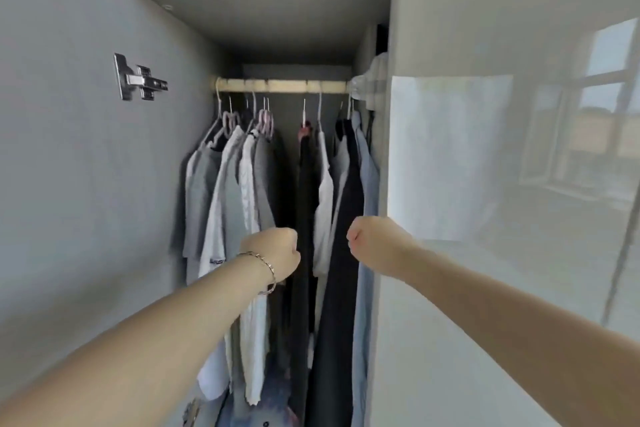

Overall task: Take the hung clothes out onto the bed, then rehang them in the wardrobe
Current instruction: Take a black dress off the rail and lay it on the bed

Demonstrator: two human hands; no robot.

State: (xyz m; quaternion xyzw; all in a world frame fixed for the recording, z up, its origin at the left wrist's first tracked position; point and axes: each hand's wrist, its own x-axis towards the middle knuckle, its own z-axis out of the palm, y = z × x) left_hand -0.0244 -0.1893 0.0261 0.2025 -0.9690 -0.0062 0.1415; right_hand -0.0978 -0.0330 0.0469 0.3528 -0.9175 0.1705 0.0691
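Wardrobe (263, 17) stands open — shirts (221, 201) hang from the rail (280, 85).
I see the left hand (273, 255) and right hand (372, 243) both curled into fists before them — gripping nothing.

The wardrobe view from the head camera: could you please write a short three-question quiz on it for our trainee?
1. True or false: the clothes hang on hangers from the wooden rail.
2. Which wrist bears the bracelet? A: left. B: right. C: both.
3. Fill the gap: the metal hinge sits to the ___ of the rail.

Key: 1 true; 2 A; 3 left.
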